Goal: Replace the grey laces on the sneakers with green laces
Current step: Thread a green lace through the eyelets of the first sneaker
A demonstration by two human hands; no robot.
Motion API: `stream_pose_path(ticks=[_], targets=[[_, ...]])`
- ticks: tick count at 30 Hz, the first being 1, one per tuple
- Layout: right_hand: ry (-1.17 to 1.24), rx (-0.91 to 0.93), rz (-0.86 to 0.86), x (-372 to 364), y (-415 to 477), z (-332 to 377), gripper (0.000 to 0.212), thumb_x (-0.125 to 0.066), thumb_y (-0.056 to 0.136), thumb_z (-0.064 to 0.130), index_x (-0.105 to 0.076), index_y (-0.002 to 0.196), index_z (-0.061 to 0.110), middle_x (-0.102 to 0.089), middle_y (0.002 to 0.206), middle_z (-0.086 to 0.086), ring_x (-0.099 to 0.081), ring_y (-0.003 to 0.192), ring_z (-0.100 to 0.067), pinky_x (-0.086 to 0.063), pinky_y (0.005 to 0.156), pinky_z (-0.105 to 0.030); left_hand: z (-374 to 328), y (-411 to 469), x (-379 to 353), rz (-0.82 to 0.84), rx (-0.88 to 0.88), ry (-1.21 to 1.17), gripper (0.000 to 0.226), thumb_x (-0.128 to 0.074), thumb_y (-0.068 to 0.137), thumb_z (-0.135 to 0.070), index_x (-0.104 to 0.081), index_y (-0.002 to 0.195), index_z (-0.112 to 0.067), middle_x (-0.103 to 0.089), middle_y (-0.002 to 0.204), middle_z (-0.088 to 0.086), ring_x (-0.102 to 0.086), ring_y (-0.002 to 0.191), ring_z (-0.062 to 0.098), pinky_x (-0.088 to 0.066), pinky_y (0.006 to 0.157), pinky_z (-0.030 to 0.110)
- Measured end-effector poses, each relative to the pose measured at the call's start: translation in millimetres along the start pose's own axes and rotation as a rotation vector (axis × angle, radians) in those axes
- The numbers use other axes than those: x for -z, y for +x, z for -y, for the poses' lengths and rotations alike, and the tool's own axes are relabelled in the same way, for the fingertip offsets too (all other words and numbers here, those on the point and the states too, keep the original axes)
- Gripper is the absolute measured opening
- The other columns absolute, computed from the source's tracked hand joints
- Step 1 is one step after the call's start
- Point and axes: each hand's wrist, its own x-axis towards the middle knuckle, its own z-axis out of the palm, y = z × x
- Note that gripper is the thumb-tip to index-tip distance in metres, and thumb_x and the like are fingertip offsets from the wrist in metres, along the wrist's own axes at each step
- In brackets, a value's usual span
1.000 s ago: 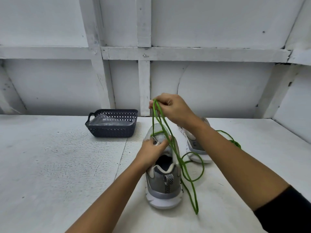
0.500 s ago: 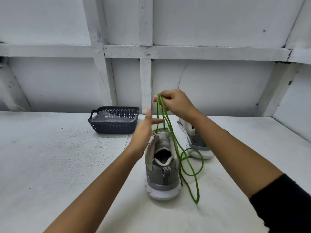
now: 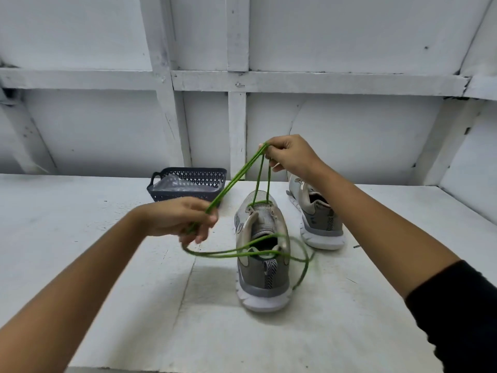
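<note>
Head view: our right hand (image 3: 289,156) and left hand (image 3: 183,220) pinch the green lace (image 3: 258,181), threaded only through the front eyelets of the near sneaker (image 3: 265,281); the far sneaker (image 3: 320,219) seems unlaced, so most remains.

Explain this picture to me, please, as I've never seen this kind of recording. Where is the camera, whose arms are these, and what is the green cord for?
There is no machine here. A person wears one wide-angle camera on the head, looking forward and down, so the two bare arms reaching in are their own. On the white table stand two grey sneakers: the near sneaker, heel toward the camera, and the far sneaker behind it to the right. A dark basket with something clear and crinkled inside sits further back on the left. The right hand pinches a green lace raised above the near sneaker, where it passes through eyelets near the toe. The left hand grips the strands lower down, and the slack loops across the shoe's opening.
</note>
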Motion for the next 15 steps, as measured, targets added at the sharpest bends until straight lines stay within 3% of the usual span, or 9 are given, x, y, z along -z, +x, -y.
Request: stream_pose_path(ticks=[4,9,12,15], targets=[[0.000,-0.011,-0.011,2.0,-0.7,0.7,0.020,-0.051,0.095,0.008,-0.070,0.101,0.005,-0.059,0.072,-0.002,-0.056,0.060,-0.008,-0.054,0.061,-0.020,11.4,-10.7,19.3,0.083,0.353,0.345,0.009,-0.054,0.093,-0.009,-0.055,0.083,-0.009,-0.071,0.073,0.010,-0.056,0.047,0.013,-0.049,0.056,0.023],[0.011,-0.021,0.002,-0.2,-2.2,4.4,0.019,-0.050,0.095,0.009,-0.070,0.093,0.009,-0.059,0.072,-0.002,-0.057,0.059,-0.008,-0.054,0.060,-0.020,15.4,-2.9,21.9,0.140,0.716,0.790,0.011,-0.058,0.091,-0.031,-0.054,0.085,-0.023,-0.074,0.086,-0.008,-0.065,0.065,0.005,-0.043,0.072,0.023],[0.025,-0.030,0.000,-0.6,-3.7,5.1,0.019,-0.051,0.095,0.010,-0.069,0.091,0.009,-0.059,0.072,-0.002,-0.057,0.060,-0.010,-0.054,0.060,-0.021,9.5,1.7,19.9,0.114,0.748,0.878,0.021,-0.063,0.086,-0.042,-0.058,0.096,-0.024,-0.070,0.089,-0.012,-0.063,0.075,0.003,-0.046,0.074,0.023],[0.027,-0.033,0.008,-0.1,-6.1,5.3,0.018,-0.052,0.095,0.011,-0.070,0.093,0.008,-0.059,0.073,-0.002,-0.057,0.061,-0.010,-0.054,0.061,-0.021,-7.3,3.8,17.1,0.102,0.648,1.022,0.059,-0.060,0.083,-0.055,-0.050,0.131,-0.022,-0.059,0.118,-0.005,-0.057,0.103,0.011,-0.050,0.089,0.028]])
